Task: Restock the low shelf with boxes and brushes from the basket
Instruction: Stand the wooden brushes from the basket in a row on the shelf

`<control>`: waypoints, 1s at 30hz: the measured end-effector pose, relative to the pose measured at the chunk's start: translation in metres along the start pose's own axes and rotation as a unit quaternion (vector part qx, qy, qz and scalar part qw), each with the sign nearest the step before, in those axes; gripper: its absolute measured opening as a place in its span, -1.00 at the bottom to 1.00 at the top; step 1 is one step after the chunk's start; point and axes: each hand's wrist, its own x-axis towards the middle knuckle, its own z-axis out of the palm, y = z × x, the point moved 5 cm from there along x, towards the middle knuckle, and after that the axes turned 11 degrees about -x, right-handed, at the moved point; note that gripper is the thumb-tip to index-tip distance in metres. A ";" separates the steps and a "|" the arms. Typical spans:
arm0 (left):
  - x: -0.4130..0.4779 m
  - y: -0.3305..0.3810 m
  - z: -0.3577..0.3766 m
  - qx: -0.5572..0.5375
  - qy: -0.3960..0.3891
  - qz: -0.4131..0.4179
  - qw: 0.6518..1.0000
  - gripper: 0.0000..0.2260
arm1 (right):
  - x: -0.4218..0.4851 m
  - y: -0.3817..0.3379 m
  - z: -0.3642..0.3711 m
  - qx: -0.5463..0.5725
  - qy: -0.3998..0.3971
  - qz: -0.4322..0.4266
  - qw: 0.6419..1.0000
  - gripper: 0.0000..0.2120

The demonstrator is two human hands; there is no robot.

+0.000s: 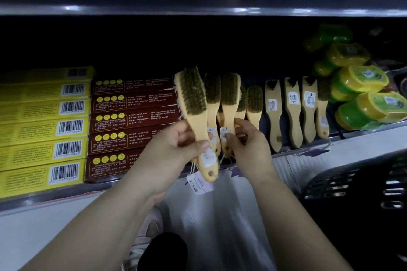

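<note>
Over my shoe (pixel 141 246), my left hand (pixel 176 145) grips a brush (pixel 193 99) by its handle, just off the shelf (pixel 44 197). My right hand (pixel 248 145) pinches a second brush (pixel 230 94), shelved near red boxes (pixel 132 114), at its handle.

Left hand (pixel 176 145) around brush (pixel 196 114) handle

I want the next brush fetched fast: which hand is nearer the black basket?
Right. The right hand pinches a shelved brush just left of the basket; the left hand, gripping a lifted brush, is farther left.
</note>
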 end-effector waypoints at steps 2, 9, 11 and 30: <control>0.006 0.001 0.002 0.022 0.013 0.007 1.000 -0.73 | 0.000 0.002 -0.004 0.010 0.009 0.012 1.000 -0.65; 0.023 0.020 0.018 0.037 0.018 0.044 0.998 -0.74 | -0.021 -0.022 -0.018 0.187 -0.127 -0.014 0.974 -0.82; 0.026 0.024 0.026 0.051 -0.004 0.048 0.998 -0.75 | -0.030 -0.031 -0.014 0.272 -0.230 -0.029 0.934 -0.83; 0.008 -0.025 0.040 0.546 -0.118 0.066 0.827 -0.71 | -0.008 0.030 -0.032 0.130 -0.007 0.043 0.991 -0.85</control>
